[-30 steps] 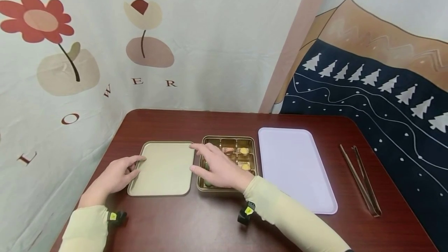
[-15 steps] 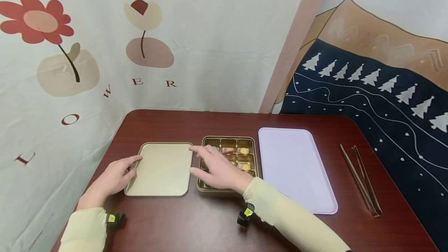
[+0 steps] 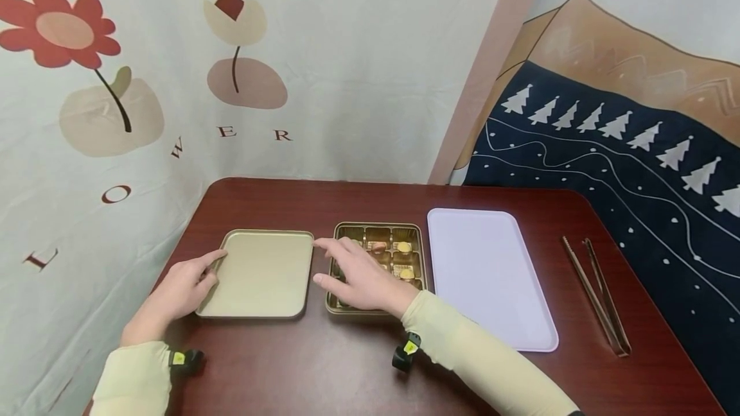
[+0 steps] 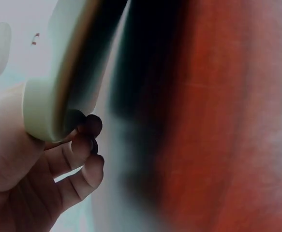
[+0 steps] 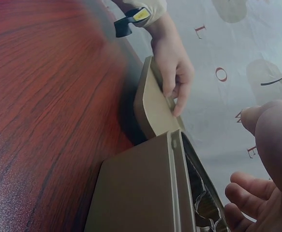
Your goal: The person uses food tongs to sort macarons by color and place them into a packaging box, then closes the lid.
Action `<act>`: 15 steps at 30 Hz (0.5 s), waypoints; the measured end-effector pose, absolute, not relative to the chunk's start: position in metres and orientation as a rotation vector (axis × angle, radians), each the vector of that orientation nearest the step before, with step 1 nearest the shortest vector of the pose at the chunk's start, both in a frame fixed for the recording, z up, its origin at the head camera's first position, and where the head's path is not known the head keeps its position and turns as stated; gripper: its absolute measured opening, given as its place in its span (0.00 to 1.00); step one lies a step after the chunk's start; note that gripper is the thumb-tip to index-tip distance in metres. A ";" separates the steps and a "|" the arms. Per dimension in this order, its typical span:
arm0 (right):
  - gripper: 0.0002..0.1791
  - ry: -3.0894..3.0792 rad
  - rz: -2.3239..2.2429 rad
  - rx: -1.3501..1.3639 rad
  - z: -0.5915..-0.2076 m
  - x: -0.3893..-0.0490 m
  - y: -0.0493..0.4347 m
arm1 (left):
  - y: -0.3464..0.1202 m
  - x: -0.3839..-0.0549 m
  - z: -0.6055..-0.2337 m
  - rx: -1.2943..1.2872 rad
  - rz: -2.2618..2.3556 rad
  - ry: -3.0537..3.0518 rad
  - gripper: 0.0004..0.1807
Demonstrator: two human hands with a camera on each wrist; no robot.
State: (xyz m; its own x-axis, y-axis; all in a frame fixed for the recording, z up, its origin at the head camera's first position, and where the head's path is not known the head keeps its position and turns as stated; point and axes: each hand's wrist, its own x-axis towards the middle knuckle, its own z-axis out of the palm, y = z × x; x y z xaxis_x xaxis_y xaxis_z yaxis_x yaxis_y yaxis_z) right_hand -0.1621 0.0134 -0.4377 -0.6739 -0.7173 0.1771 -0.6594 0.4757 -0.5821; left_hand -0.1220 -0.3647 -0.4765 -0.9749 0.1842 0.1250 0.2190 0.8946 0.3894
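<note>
My left hand (image 3: 184, 291) grips the left edge of a cream-gold square tin lid (image 3: 266, 275), thumb and forefinger at the rim. In the left wrist view, fingers (image 4: 90, 174) curl beneath the lid's edge (image 4: 39, 108). The lid lies close over the table, with a dark shadow along its right side. My right hand (image 3: 361, 275) hovers over the matching tin box (image 3: 354, 311), fingers spread, holding nothing; its forefinger tip is right at the lid's right edge. Inside the box, several small yellow and pink pieces (image 3: 405, 247) sit in gold compartments; my hand hides the left ones.
A pale lilac tray (image 3: 488, 275) lies right of the box. Further right rest metal tongs (image 3: 598, 300), their arms apart. Everything stands on a dark red wooden table (image 3: 277, 364), with a printed curtain (image 3: 358, 82) behind its back edge.
The lid has moved left with my left hand, and a gap has opened between it and the box. My right hand has stayed almost in place.
</note>
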 end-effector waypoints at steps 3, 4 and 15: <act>0.34 2.619 -0.976 -1.212 -0.438 -0.162 0.013 | -0.367 -0.122 -0.469 -0.342 -0.601 -2.913 0.24; 0.34 2.620 -0.973 -1.208 -0.438 -0.162 0.013 | -0.368 -0.122 -0.467 -0.349 -0.596 -2.893 0.24; 0.34 2.611 -1.005 -1.202 -0.440 -0.162 0.013 | -0.364 -0.120 -0.440 -0.367 -0.567 -2.811 0.23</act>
